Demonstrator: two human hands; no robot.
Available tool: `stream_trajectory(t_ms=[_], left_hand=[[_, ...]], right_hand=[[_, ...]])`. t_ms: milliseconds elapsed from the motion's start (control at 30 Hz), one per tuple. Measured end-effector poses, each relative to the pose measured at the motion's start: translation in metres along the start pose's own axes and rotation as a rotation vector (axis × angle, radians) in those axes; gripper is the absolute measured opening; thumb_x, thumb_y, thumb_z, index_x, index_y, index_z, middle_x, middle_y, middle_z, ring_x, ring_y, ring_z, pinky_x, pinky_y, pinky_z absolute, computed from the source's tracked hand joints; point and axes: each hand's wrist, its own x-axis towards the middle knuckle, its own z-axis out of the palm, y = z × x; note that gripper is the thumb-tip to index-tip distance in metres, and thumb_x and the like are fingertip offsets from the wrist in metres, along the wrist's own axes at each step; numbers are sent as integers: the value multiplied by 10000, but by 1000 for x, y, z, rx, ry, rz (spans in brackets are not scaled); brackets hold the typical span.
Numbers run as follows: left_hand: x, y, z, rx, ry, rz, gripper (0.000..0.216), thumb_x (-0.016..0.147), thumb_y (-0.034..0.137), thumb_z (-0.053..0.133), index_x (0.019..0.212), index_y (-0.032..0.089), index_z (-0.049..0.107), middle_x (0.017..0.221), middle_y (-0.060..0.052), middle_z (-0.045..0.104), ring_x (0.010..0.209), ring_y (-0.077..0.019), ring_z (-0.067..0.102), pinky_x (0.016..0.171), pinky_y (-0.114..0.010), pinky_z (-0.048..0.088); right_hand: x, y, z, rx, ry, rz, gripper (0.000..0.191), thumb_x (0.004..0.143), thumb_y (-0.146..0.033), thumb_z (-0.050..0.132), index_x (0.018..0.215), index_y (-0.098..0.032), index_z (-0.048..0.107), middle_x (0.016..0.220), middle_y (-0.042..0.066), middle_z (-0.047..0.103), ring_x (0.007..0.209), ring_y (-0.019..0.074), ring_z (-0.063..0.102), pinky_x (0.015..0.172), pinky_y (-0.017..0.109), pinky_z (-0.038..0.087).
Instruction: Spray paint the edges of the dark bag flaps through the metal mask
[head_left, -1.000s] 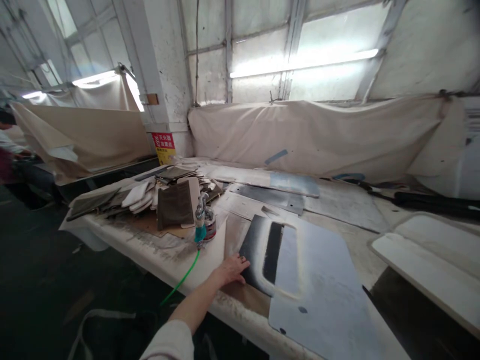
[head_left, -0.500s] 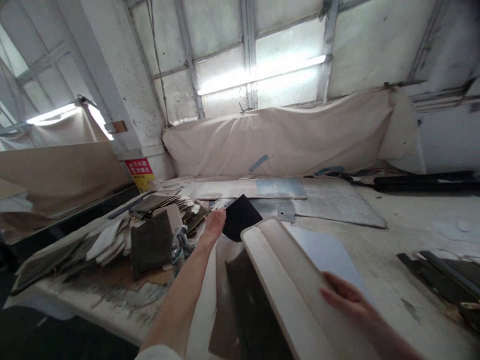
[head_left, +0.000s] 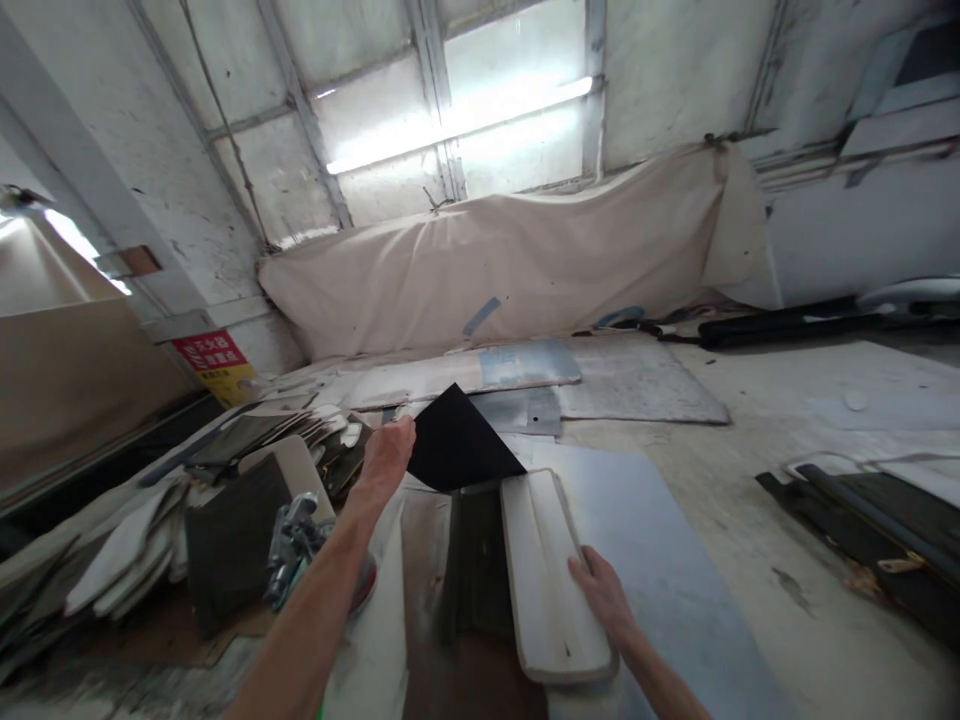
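Observation:
My left hand pinches the left corner of a black sheet, which stands raised with a point at its top. My right hand grips the right edge of a long white padded panel with rounded corners. The panel lies over the right side of a dark olive piece, and its far end meets the black sheet's lower right corner. Under the olive piece lies a brown board. Beneath the panel, to its right, spreads a pale blue-white sheet.
Left of my forearm stands a metal spray gun. Behind it are stacks of dark and white panels. Dark zippered pieces lie at the right. Grey boards cover the table's back, below a hanging beige cloth.
The view has shifted right and down. The white panel has swung straighter and lower, over the olive piece. More of the black sheet shows, still in my left hand.

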Motion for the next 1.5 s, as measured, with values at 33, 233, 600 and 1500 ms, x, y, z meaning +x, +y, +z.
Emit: stream_trajectory(t_ms=[33, 233, 600, 1500], left_hand=[[-3, -2, 1, -3, 0, 12, 395, 885, 308, 189, 912, 158, 554, 816, -102, 665, 773, -172, 623, 636, -264, 380], [-14, -13, 8, -60, 1, 117, 388, 887, 298, 177, 860, 179, 545, 766, -69, 656, 734, -150, 613, 630, -255, 367], [-19, -29, 5, -154, -63, 230, 364, 892, 313, 202, 902, 172, 538, 794, -71, 651, 753, -144, 609, 634, -252, 357], [6, -20, 14, -39, 54, 234, 413, 870, 328, 182, 877, 192, 572, 812, -83, 666, 753, -208, 618, 575, -284, 342]], right_hand=[[-1, 1, 1, -30, 5, 3, 372, 771, -425, 318, 859, -162, 567, 907, 111, 671, 857, 224, 618, 752, 273, 469], [-4, -6, 16, -295, 7, 58, 299, 858, -289, 310, 895, -143, 567, 889, 131, 659, 894, 206, 608, 773, 273, 439], [-4, -22, 15, -637, -52, 214, 252, 879, -361, 466, 852, -145, 593, 831, 11, 635, 802, 142, 601, 761, 353, 473], [-23, -25, -21, -303, -361, 338, 271, 874, -380, 476, 848, -133, 584, 706, -27, 600, 550, 77, 552, 531, 239, 476]])
